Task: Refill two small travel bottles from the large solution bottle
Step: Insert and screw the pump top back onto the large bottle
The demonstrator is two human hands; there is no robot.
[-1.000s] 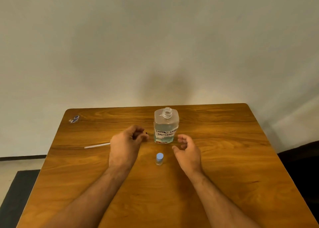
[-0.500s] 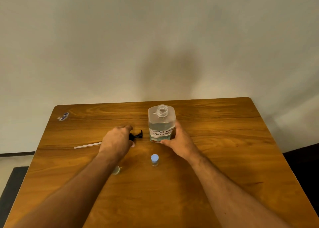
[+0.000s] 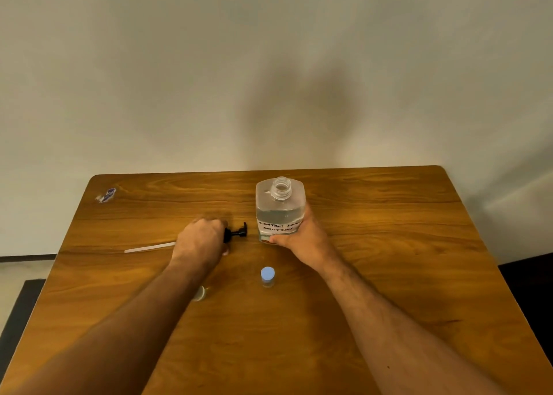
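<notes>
The right hand (image 3: 302, 239) has its grip clamped round the lower body of the large solution bottle (image 3: 279, 212), thumb across the front under the label, probably to steady it or ready it for pouring. The bottle stands upright near the middle of the worktop (image 3: 389, 275), its neck uncapped. The left hand (image 3: 200, 242) curls its grip over the black pump head (image 3: 236, 233), which lies on its side with its white dip tube (image 3: 149, 247) trailing left, seemingly parked out of the way. Nearer the person stands a blue-capped travel bottle (image 3: 267, 276); a second small bottle (image 3: 200, 293) peeks from beneath the left forearm.
</notes>
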